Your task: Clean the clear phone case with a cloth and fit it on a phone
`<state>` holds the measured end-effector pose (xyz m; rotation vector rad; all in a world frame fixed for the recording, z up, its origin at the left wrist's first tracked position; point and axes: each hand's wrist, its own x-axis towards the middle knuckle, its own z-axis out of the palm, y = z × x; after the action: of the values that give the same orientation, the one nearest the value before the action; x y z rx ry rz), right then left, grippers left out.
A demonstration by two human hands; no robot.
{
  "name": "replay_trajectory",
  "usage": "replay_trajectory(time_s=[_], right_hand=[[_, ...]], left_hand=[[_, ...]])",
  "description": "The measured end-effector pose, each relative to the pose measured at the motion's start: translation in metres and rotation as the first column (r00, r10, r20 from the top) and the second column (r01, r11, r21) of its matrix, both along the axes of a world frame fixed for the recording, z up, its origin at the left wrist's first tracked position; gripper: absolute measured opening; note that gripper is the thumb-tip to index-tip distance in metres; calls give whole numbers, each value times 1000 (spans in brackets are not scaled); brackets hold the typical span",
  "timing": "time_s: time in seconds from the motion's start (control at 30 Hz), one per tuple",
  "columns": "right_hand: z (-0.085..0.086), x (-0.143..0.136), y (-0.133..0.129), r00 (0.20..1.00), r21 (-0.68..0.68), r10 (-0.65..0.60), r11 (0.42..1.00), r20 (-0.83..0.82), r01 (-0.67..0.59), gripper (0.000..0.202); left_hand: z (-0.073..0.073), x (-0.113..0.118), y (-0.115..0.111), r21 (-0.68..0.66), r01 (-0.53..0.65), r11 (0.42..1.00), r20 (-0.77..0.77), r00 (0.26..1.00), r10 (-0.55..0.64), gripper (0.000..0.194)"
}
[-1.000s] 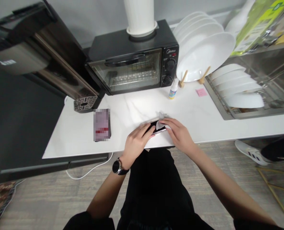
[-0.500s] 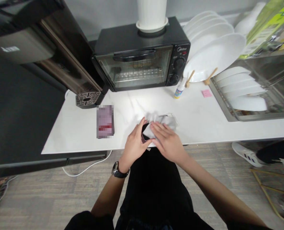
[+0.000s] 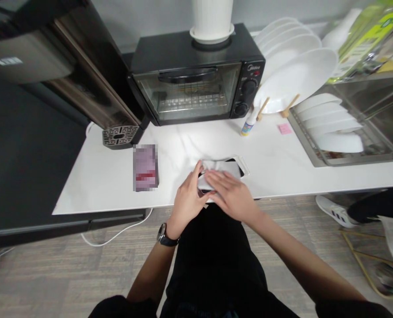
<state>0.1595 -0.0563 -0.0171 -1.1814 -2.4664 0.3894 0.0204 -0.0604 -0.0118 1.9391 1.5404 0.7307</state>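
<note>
A smartphone with a dark screen and a pale, see-through edge lies near the front edge of the white counter. My left hand grips its left end between thumb and fingers. Over most of the screen is spread a light grey cloth. My right hand presses this cloth onto the phone, fingers together and laid along it. Part of the cloth and the phone's near side are hidden under my hands.
A blurred-out purple item lies to the left. Behind stand a black toaster oven and a dark drinks dispenser. Toward the right are a small spray bottle, a pink note, white plates and a sink.
The cloth has shifted toward the left across the phone, baring the dark screen at its right end. My right hand has moved slightly left; my left hand keeps its grip.
</note>
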Motion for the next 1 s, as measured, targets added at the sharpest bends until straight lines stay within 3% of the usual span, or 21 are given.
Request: replay_trajectory(time_s=[0.07, 0.1, 0.2, 0.27, 0.43, 0.57, 0.63, 0.8, 1.0], right_hand=[[1, 3, 2, 993, 2, -115, 993, -9, 115, 45], [1, 3, 2, 993, 3, -114, 993, -15, 114, 45], [1, -4, -1, 996, 3, 87, 996, -23, -87, 44], [0, -2, 0, 992, 4, 120, 993, -28, -120, 40], [-1, 57, 13, 975, -47, -211, 977, -72, 208, 31], [2, 106, 27, 881, -26, -463, 886, -95, 463, 29], [3, 113, 35, 902, -46, -430, 903, -40, 428, 28], [3, 99, 48, 980, -109, -200, 974, 11, 200, 32], [0, 98, 53, 985, -138, -174, 976, -11, 171, 34]], left_hand=[[1, 1, 0, 5, -6, 1000, 7, 1000, 6, 72], [1, 1, 0, 3, -5, 1000, 9, 1000, 5, 71], [0, 1, 0, -2, 3, 1000, 3, 1000, -3, 69], [0, 2, 0, 5, 7, 1000, -8, 1000, -7, 69], [3, 0, 1, 47, 12, 999, -51, 999, -10, 64], [6, -4, 3, 63, 55, 996, -111, 993, -48, 47], [8, -5, 5, 61, 89, 994, -142, 987, -79, 40], [8, 0, 15, 61, 165, 984, -197, 969, -150, 37], [-1, 14, 19, 71, 139, 988, -239, 964, -119, 38]])
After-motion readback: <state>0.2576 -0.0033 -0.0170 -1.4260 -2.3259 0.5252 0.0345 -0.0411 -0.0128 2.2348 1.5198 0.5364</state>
